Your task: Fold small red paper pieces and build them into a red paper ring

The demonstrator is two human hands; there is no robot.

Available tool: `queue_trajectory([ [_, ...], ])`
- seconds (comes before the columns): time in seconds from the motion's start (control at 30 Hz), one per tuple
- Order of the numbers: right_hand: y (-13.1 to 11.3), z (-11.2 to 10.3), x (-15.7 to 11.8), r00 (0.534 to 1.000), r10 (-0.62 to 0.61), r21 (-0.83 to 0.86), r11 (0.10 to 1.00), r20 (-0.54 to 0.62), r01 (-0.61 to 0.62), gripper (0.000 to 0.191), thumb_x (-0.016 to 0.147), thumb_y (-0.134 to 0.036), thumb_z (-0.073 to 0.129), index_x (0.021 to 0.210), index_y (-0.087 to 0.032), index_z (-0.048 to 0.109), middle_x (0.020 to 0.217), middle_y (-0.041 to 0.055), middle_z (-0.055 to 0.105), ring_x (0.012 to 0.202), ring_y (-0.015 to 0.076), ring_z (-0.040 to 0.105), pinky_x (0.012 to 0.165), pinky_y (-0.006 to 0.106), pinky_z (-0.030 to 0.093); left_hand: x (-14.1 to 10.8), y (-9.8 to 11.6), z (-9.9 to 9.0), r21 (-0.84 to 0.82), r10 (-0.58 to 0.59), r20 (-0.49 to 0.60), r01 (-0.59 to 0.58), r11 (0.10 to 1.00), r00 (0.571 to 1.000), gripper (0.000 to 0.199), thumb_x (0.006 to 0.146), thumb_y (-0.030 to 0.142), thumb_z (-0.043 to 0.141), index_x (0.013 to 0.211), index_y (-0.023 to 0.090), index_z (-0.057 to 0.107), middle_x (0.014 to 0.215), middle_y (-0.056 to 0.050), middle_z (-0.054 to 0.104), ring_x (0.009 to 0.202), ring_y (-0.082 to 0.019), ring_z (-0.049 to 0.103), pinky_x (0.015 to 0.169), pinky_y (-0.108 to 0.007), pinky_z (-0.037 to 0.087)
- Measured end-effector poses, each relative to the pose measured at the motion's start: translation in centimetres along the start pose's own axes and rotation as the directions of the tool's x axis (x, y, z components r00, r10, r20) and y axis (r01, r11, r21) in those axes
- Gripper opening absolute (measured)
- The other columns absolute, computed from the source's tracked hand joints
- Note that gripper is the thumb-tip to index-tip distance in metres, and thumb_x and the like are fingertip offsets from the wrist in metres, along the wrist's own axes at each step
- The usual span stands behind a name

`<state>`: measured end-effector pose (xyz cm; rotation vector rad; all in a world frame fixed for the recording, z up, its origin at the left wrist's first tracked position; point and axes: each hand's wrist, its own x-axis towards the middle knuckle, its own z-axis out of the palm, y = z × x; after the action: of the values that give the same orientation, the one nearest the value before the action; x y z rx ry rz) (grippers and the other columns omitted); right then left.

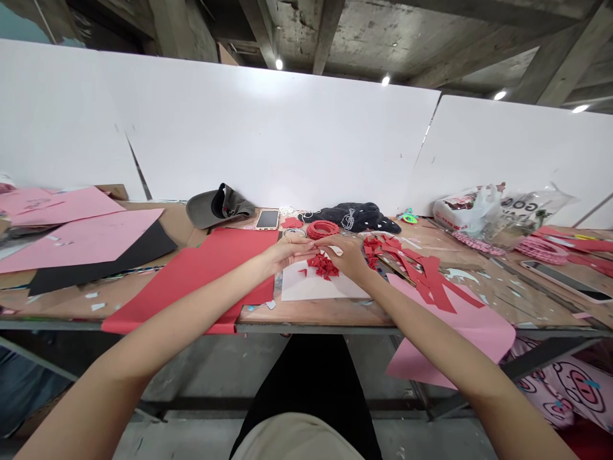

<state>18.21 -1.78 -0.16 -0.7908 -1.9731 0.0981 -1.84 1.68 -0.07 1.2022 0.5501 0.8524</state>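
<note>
My left hand (288, 250) and my right hand (345, 253) meet at the fingertips above the middle of the table. Both are closed, the fingers pinched together; whatever lies between them is too small and covered to make out. Right below them, small folded red paper pieces (325, 267) are heaped on a white sheet (301, 287). Just beyond the fingers sits a coiled red ring (322, 229). Large red paper (246, 259) lies beside the left hand, partly under the forearm. To the right of the right hand are cut red paper strips (433, 281).
Pink paper (472, 326) hangs over the front edge at right. Behind the hands are a phone (267, 220), a grey cap (218, 206) and dark cloth (368, 216). Plastic bags (472, 209) and another phone (567, 281) lie at right. A white partition (268, 140) stands behind.
</note>
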Motion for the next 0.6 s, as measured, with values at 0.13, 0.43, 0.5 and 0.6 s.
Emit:
queue_trajectory([
  [0.13, -0.1, 0.23, 0.15, 0.991, 0.132, 0.191, 0.973, -0.014, -0.127, 0.017, 0.087, -0.033, 0.061, 0.095, -0.024, 0.072, 0.099, 0.0058, 0.073, 0.092, 0.0218, 0.069, 0.087, 0.04, 0.055, -0.15, 0.14, -0.11, 0.053, 0.018, -0.058, -0.015, 0.998, 0.998, 0.033, 0.058, 0.018, 0.087, 0.089, 0.014, 0.075, 0.1, -0.008, 0.075, 0.097, -0.02, 0.07, 0.1, -0.032, 0.051],
  [0.43, 0.57, 0.13, 0.46, 0.905, 0.389, 0.436, 0.793, 0.172, -0.424, 0.032, 0.068, -0.044, 0.078, 0.084, -0.018, 0.071, 0.076, 0.0045, 0.071, 0.067, 0.0173, 0.065, 0.068, 0.034, 0.055, -0.31, 0.03, 0.77, 0.284, 0.147, -0.089, -0.117, 0.952, 0.985, 0.041, 0.057, 0.027, 0.088, 0.091, 0.012, 0.072, 0.089, -0.01, 0.075, 0.087, -0.023, 0.072, 0.085, -0.036, 0.056],
  [0.5, 0.6, 0.22, 0.41, 0.898, 0.402, 0.437, 0.785, 0.181, -0.439, 0.03, 0.066, -0.044, 0.079, 0.078, -0.018, 0.07, 0.071, 0.0042, 0.07, 0.065, 0.0176, 0.065, 0.067, 0.034, 0.055, -0.12, -0.17, 0.74, 0.354, 0.206, -0.085, -0.164, 0.921, 0.975, 0.043, 0.058, 0.028, 0.088, 0.094, 0.011, 0.069, 0.085, -0.01, 0.075, 0.081, -0.023, 0.072, 0.08, -0.036, 0.057],
  [0.6, 0.83, 0.5, 0.38, 0.898, 0.393, 0.447, 0.779, 0.198, -0.439, 0.029, 0.064, -0.045, 0.08, 0.072, -0.019, 0.069, 0.07, 0.0047, 0.07, 0.064, 0.0187, 0.064, 0.066, 0.035, 0.055, 0.09, -0.28, 0.73, 0.398, 0.254, -0.046, -0.215, 0.892, 0.966, 0.044, 0.06, 0.026, 0.087, 0.097, 0.012, 0.067, 0.082, -0.01, 0.075, 0.077, -0.022, 0.072, 0.075, -0.034, 0.057],
])
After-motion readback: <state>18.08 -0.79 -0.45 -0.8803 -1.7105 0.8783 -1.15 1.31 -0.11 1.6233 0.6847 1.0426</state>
